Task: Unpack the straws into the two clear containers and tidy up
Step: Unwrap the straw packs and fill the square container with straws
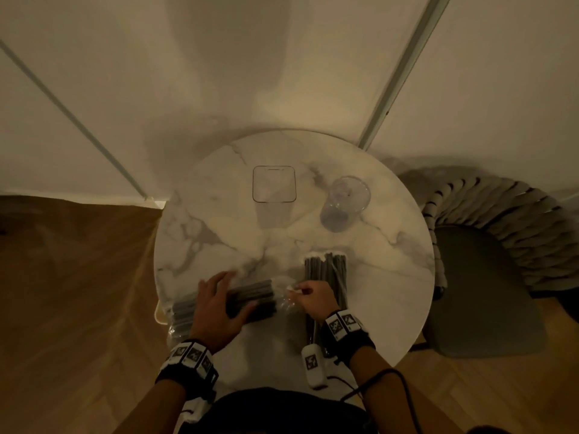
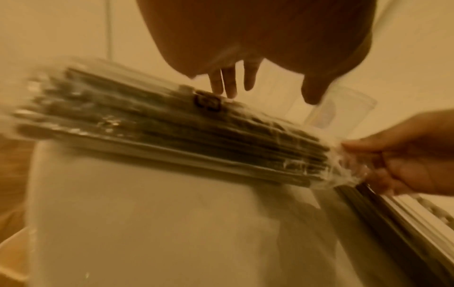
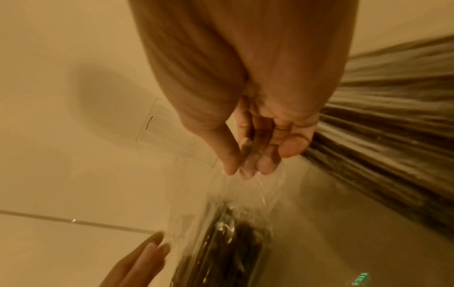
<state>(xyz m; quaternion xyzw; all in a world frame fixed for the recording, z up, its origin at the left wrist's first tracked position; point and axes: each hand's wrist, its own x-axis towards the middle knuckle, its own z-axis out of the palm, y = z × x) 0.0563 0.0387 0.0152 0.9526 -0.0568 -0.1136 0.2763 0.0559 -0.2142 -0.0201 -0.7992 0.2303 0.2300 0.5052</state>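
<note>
A pack of dark straws in clear plastic wrap [image 1: 247,297] [image 2: 172,132] [image 3: 228,244] lies across the near left of the round marble table [image 1: 391,245]. My left hand [image 1: 219,303] [image 2: 245,85] rests flat on the pack with fingers spread. My right hand [image 1: 308,297] [image 3: 248,167] pinches the loose end of the wrap at the pack's right end. A second bundle of dark straws [image 1: 326,274] [image 3: 383,136] lies lengthwise beside my right hand. A square clear container [image 1: 274,184] and a round clear cup [image 1: 344,203] stand at the far side.
A small white tagged device [image 1: 313,366] with a cable lies at the table's near edge. A chair with a woven back [image 1: 488,277] stands right of the table. Wood floor lies on the left, a white wall behind.
</note>
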